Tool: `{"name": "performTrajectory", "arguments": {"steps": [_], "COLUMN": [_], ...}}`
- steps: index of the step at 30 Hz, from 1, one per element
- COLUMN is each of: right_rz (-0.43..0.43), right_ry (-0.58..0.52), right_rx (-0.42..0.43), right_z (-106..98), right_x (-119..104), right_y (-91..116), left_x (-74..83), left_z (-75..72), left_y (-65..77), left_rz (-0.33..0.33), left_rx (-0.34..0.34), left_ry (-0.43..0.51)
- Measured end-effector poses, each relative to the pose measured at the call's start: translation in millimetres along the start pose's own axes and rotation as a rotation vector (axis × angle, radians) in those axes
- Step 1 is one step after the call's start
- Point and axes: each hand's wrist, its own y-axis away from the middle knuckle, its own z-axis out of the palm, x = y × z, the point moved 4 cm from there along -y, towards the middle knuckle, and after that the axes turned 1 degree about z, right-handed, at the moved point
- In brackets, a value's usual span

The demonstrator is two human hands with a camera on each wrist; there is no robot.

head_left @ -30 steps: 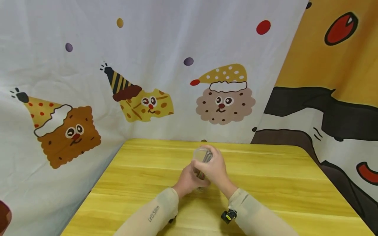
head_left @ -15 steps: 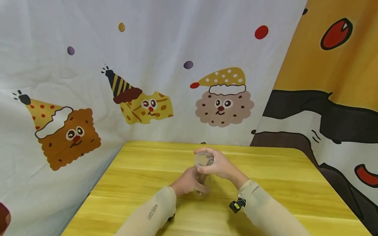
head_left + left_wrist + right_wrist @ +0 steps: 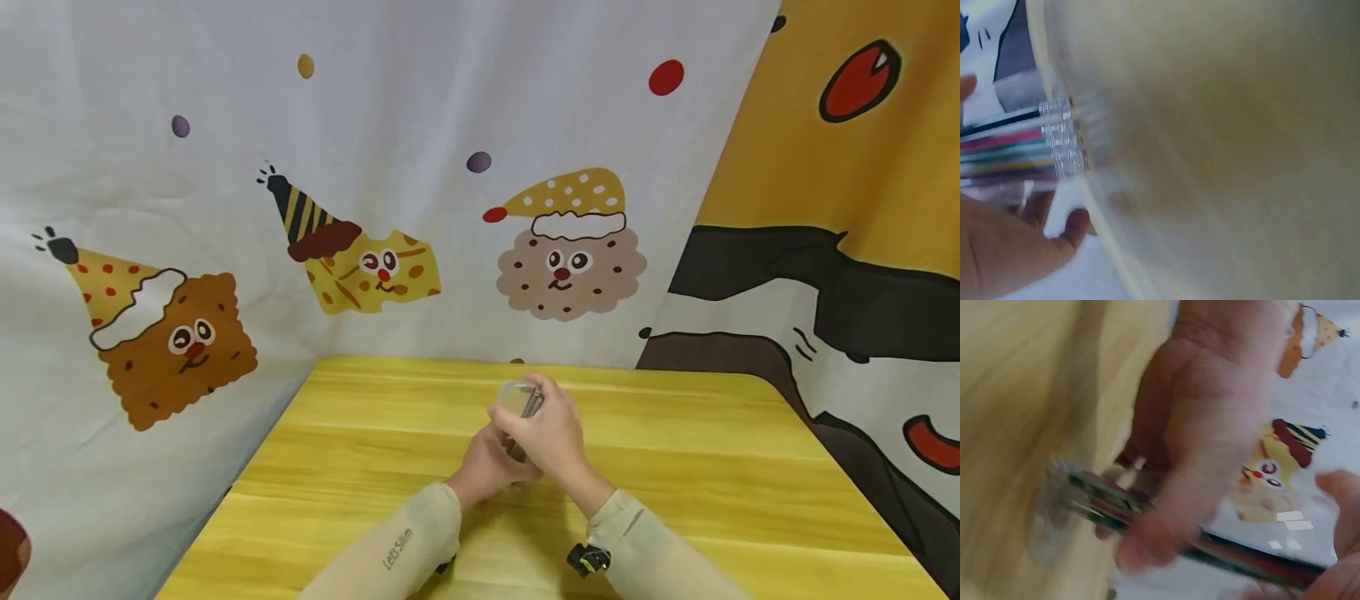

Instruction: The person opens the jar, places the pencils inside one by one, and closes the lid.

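Observation:
A clear cylindrical container (image 3: 514, 398) leans between my two hands above the table, with a bundle of thin coloured sticks (image 3: 1007, 147) inside. Patterned silver ends show on the sticks in the left wrist view, but blur hides whether they are pens or pencils. My left hand (image 3: 486, 467) grips the container's lower part. Around its upper part, close to the round top, my right hand (image 3: 553, 429) curls its fingers and thumb. In the right wrist view the container's clear bottom end (image 3: 1050, 519) is close above the wood, though contact cannot be told.
The yellow wood-grain table (image 3: 360, 433) spreads around both hands. A white cartoon-printed cloth (image 3: 420, 125) hangs behind its far edge and along the left side. At the right hangs orange and black printed cloth (image 3: 847, 250). A small black device (image 3: 588, 560) sits at the right wrist.
My right hand has shifted outward and turned flatter at half a second ago, then come back steeper around the container's top. The left hand keeps hold with only a slight shift.

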Motion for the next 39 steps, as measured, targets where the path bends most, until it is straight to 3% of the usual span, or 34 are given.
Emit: {"name": "performTrajectory", "arguments": {"steps": [3, 6, 10, 13, 18, 21, 23, 30, 33, 39], "right_rz": [-0.037, -0.159, -0.307, -0.312, -0.271, -0.281, -0.303, -0.311, -0.292, -0.245], "right_ry": [-0.031, -0.068, -0.043, 0.001, 0.018, 0.048, 0.034, -0.082, -0.065, -0.073], "right_rx": [-0.195, -0.404, -0.548, -0.518, -0.301, -0.242, -0.277, -0.532, -0.531, -0.422], "right_z": [-13, -31, -51, -55, -45, -39, -38, -46, -48, -39], "right_x": [-2, -3, -1, 1, -2, -2, 0, 7, 9, 3], "right_y": [-3, -12, -22, -26, -22, -19, -20, -30, -33, -31], "left_x": [-1.0, -0.7, 2.3, 3.3, 0.8, -1.3, -2.8, -4.5, -3.0, -2.0], "left_z": [-4.5, -8.7, -9.0, -7.8, -8.3, -9.0, -9.3, -7.6, -7.6, -8.9], "left_y": [-3.5, -5.4, -2.8, -0.6, -2.8, -4.5, -4.8, -3.8, -2.9, -3.9], "left_rz": [-0.019, -0.055, -0.089, -0.107, -0.096, -0.083, -0.088, -0.093, -0.088, -0.08], "left_rx": [-0.047, -0.06, -0.063, -0.057, -0.058, -0.065, -0.066, -0.068, -0.069, -0.071], "left_ry": [-0.035, -0.035, -0.018, -0.011, 0.012, 0.025, 0.025, 0.015, 0.026, 0.023]}}
